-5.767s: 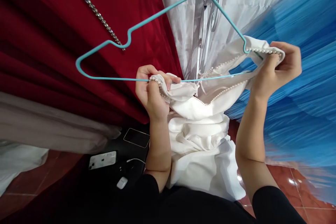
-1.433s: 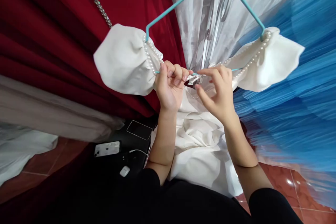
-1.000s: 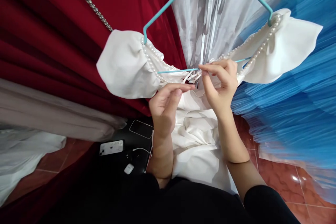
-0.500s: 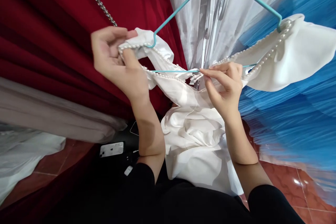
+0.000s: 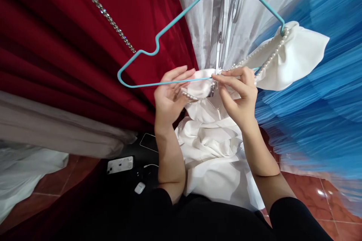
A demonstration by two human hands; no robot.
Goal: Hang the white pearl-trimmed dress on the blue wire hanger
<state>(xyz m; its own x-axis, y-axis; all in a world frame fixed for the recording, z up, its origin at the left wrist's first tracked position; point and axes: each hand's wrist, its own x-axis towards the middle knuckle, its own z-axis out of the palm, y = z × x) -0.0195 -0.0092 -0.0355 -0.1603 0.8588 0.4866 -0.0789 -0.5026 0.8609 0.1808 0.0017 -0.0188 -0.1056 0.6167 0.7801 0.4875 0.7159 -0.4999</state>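
A light-blue clothes hanger (image 5: 182, 16) spans the upper middle, its left shoulder bare. My right hand (image 5: 239, 92) pinches its lower bar between thumb and fingers. Off the hanger's left end, my left hand (image 5: 169, 99) grips a pearl-edged white strap of the dress (image 5: 207, 139), thumb on the pearls and fingers behind the lower bar. On the right, the dress's other pearl-trimmed strap (image 5: 296, 54) still hangs over the hanger's shoulder notch. The dress's body falls in folds below my hands.
Dark red drapery (image 5: 135, 3) with a jewelled chain (image 5: 102, 9) hangs at left. Blue tulle (image 5: 316, 120) is at right, and white fabric (image 5: 195, 3) stands behind. A phone (image 5: 120, 165) and a small white case (image 5: 139, 188) lie on a black surface low at left.
My left hand has moved right and inward, and the left strap has come off the hanger's left end. My right hand stays on the lower bar.
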